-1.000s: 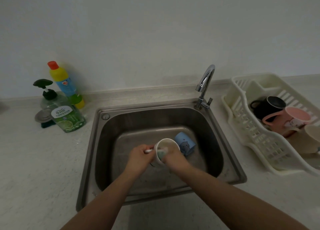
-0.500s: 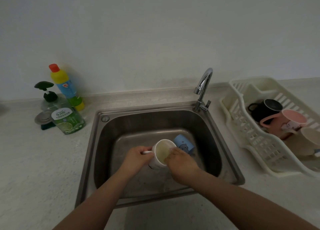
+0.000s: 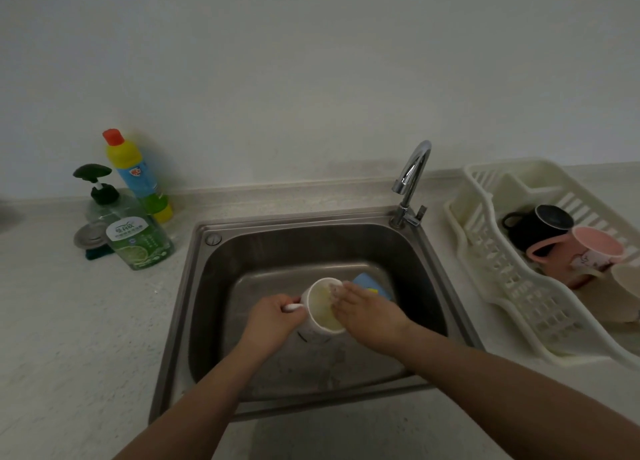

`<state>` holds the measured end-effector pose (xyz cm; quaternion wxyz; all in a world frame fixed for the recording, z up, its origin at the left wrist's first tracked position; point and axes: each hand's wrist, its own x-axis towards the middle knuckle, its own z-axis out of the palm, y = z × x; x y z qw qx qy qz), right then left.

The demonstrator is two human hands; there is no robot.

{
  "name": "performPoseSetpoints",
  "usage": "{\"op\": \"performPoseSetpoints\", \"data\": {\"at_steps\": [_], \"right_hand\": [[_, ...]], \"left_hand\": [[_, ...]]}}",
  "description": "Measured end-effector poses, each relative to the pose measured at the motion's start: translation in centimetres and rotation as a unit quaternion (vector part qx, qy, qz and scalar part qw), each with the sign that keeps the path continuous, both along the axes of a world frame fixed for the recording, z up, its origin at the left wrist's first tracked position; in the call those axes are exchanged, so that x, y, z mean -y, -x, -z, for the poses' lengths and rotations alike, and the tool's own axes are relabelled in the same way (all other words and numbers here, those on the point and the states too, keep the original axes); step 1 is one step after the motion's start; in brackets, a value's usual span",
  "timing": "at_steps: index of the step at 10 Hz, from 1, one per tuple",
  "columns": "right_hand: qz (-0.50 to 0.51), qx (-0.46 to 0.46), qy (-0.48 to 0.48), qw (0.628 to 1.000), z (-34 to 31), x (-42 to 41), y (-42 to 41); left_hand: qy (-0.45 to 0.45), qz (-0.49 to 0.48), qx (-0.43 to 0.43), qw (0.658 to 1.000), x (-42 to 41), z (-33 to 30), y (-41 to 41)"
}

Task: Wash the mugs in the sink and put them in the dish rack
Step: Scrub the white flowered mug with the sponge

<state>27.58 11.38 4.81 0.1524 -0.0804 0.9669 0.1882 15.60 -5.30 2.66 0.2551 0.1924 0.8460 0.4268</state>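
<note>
White mug is held low over the sink, so drips land in the basin. Left hand curls round its handle to steady it, mouth tipped up for access. Right hand reaches over the rim, fingers going inside, probably scrubbing; can't tell if it holds anything. Blue mug waits just beyond the right hand. Dish rack, well right of both hands, holds 3 mugs.
</note>
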Motion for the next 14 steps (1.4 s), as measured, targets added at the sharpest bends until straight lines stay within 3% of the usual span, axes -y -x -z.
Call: {"op": "performPoseSetpoints", "data": {"at_steps": [1, 2, 3, 4, 5, 6, 7, 8, 9, 10, 11, 12, 13, 14], "right_hand": [[0.163, 0.032, 0.164, 0.972, -0.2, 2.9, 0.3], [0.416, -0.002, 0.465, 0.782, -0.6, 4.5, 1.6], [0.508, -0.062, 0.69, 0.511, -1.6, 4.0, 2.2], [0.285, 0.049, 0.475, 0.831, -1.1, 3.1, 0.4], [-0.025, 0.013, 0.002, 1.0, 1.5, -0.1, -0.7], [-0.011, 0.01, -0.023, 1.0, 1.3, -0.4, -0.2], [0.16, 0.044, 0.188, 0.968, 0.8, 2.9, 0.4], [0.384, -0.024, 0.515, 0.766, 0.1, 4.8, 1.4], [0.437, -0.061, 0.678, 0.588, -0.8, 4.5, 1.2], [0.178, 0.069, 0.302, 0.934, -0.2, 2.8, -0.5], [-0.035, -0.003, -0.008, 0.999, 0.6, -0.1, -1.0], [0.055, 0.0, 0.044, 0.998, 0.0, 1.0, -0.1], [0.281, 0.006, 0.36, 0.89, -0.2, 4.3, 0.5], [0.526, -0.068, 0.689, 0.494, -1.4, 5.2, 2.3]], "left_hand": [[0.008, -0.034, 0.0, 0.999, -0.5, 0.3, 0.1], [0.004, -0.026, 0.013, 1.0, -0.4, 0.5, -0.4], [-0.031, -0.02, 0.047, 0.998, 0.0, 0.6, -0.1], [-0.048, 0.015, 0.042, 0.998, 0.6, -0.1, 0.7], [-0.009, 0.076, -0.005, 0.997, 0.9, -0.6, 1.0], [-0.001, 0.033, 0.006, 0.999, 0.5, -0.4, 0.7], [-0.008, 0.004, 0.005, 1.0, -0.4, -0.3, 0.2], [-0.006, 0.004, 0.014, 1.0, -0.6, -0.2, -0.6], [-0.023, -0.012, 0.048, 0.999, -0.1, 0.1, -0.4], [-0.029, 0.039, 0.019, 0.999, 0.5, -0.3, 0.8], [-0.001, 0.081, -0.025, 0.996, 0.5, -0.7, 1.3], [-0.013, 0.027, -0.029, 0.999, -0.2, -0.8, 1.2], [-0.024, -0.005, -0.018, 1.0, -0.5, -0.7, 0.5], [-0.027, 0.015, -0.005, 1.0, -0.3, -0.6, -0.4]]}}
